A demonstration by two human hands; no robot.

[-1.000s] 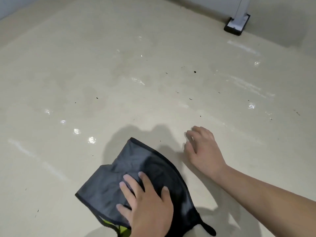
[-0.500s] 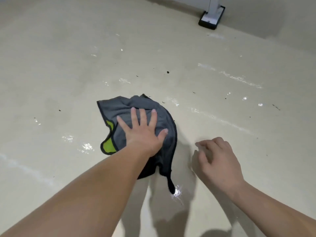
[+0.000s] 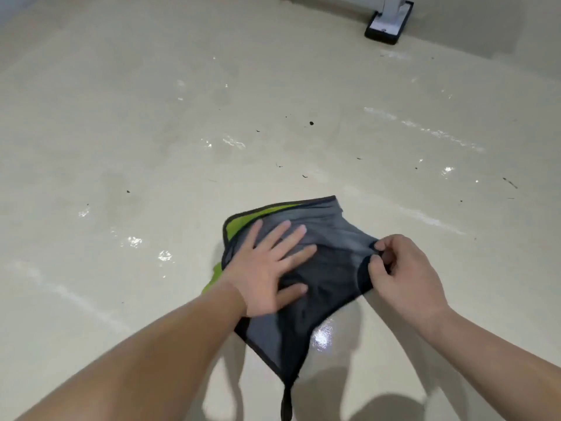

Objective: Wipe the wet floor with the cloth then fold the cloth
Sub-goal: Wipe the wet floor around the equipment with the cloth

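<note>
From the head view we see the cloth (image 3: 334,235), grey with a black hem and green showing at its far-left edge, lying on the floor (image 3: 121,123) in the near middle. We find the left hand (image 3: 267,268) flat on it, fingers straight and spread, pressing down, while the right hand (image 3: 406,275) pinches the cloth's right corner between thumb and curled fingers. We also note a shiny wet patch (image 3: 323,335) just beside the cloth's near edge, and a black-and-white foot (image 3: 387,24) at the far right.
</note>
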